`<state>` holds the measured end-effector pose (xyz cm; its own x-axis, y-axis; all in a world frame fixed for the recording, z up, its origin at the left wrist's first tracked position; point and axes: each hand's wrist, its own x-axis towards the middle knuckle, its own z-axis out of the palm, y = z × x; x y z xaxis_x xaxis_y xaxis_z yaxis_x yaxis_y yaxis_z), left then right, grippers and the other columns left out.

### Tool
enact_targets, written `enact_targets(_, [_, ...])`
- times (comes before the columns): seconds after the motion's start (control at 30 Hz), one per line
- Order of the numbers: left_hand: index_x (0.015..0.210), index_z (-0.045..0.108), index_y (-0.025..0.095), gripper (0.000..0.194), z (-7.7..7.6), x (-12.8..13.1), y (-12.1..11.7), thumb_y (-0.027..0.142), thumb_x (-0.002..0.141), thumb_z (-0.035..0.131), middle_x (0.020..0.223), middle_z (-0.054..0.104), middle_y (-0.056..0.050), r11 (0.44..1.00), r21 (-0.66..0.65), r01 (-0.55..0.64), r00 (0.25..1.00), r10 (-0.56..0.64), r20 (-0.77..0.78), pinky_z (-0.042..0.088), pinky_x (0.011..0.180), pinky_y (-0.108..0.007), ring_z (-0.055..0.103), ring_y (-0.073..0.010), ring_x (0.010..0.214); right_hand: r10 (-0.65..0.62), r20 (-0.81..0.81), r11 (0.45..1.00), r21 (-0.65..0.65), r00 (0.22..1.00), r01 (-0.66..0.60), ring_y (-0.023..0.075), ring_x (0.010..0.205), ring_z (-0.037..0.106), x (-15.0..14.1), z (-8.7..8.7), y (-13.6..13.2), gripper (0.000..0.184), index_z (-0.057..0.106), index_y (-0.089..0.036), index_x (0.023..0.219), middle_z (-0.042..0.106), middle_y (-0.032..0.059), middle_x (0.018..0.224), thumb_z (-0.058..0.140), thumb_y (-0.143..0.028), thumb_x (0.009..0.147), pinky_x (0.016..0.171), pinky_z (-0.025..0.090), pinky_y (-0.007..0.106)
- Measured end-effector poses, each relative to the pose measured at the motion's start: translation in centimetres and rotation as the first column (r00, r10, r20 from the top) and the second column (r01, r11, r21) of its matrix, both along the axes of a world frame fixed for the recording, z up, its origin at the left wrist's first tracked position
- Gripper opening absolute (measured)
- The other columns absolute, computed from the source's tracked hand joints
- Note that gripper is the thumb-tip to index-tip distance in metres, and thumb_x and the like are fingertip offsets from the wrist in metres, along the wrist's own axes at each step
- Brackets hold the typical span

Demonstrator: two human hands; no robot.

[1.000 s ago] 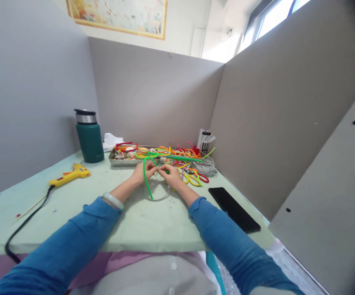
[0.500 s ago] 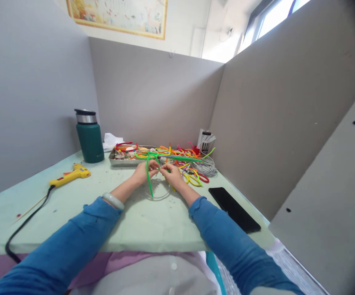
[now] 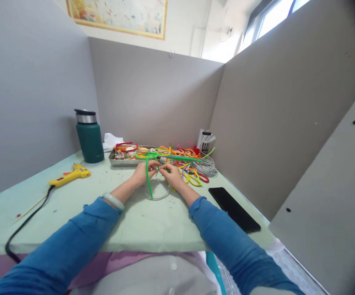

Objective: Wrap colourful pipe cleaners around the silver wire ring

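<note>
A green pipe cleaner [image 3: 148,180] curves over my left hand [image 3: 145,171] and hangs down in front of it. The fingers of my left hand are closed in a pinch on it. Close beside it, my right hand [image 3: 171,174] also pinches, its fingertips meeting the green pipe cleaner near the left fingertips. A thin pale wire ring [image 3: 160,198] hangs or rests below both hands; where it joins the green piece is hidden by my fingers.
Behind the hands stand a metal tray [image 3: 120,163] of craft bits and a heap of coloured pipe cleaners [image 3: 180,152]. A green flask [image 3: 89,141] and a yellow glue gun [image 3: 70,175] are at left. Yellow scissors [image 3: 194,180] and a black phone [image 3: 234,209] lie at right.
The hanging end of the green pipe cleaner has shifted very slightly left. Both hands stay nearly in place, fingertips still together.
</note>
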<state>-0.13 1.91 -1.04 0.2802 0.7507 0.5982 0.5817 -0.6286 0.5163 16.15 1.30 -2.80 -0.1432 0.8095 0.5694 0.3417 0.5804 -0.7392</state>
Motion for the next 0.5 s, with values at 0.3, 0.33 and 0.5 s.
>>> enact_targets(0.3, [0.085, 0.069, 0.018, 0.021, 0.20, 0.03, -0.06, 0.020, 0.071, 0.053, 0.070, 0.063, -0.001, 0.989, 0.145, 0.004, 0.997, 0.007, -0.077, 0.037, 0.056, -0.020, 0.051, -0.0094, 0.060, 0.000, -0.003, 1.000, -0.030, 1.000, 0.000, 0.0115, 0.060, 0.048, 0.03, 0.08, -0.07, 0.016, 0.058, -0.017, 0.072, 0.055, -0.0025, 0.062, 0.051, -0.032, 0.071, 0.058, 0.037, 0.021])
enact_targets(0.33, [0.084, 0.069, 0.019, 0.020, 0.24, 0.02, -0.11, 0.020, 0.071, 0.053, 0.072, 0.063, -0.002, 0.988, 0.157, 0.004, 0.997, 0.009, -0.081, 0.037, 0.057, -0.020, 0.051, -0.0095, 0.061, -0.002, -0.005, 0.999, -0.034, 1.000, 0.001, 0.0113, 0.059, 0.047, 0.03, 0.08, -0.09, 0.016, 0.058, -0.017, 0.072, 0.055, -0.0025, 0.062, 0.051, -0.031, 0.071, 0.057, 0.037, 0.021])
enact_targets(0.5, [0.084, 0.066, 0.017, 0.019, 0.38, 0.00, -0.36, 0.021, 0.070, 0.054, 0.074, 0.064, -0.001, 0.991, 0.137, -0.007, 0.997, 0.016, -0.070, 0.038, 0.058, -0.020, 0.051, -0.0093, 0.060, -0.002, -0.007, 0.999, -0.039, 1.000, 0.002, 0.0111, 0.058, 0.047, 0.00, 0.10, -0.12, 0.017, 0.059, -0.017, 0.071, 0.055, -0.0018, 0.062, 0.051, -0.032, 0.071, 0.056, 0.037, 0.021])
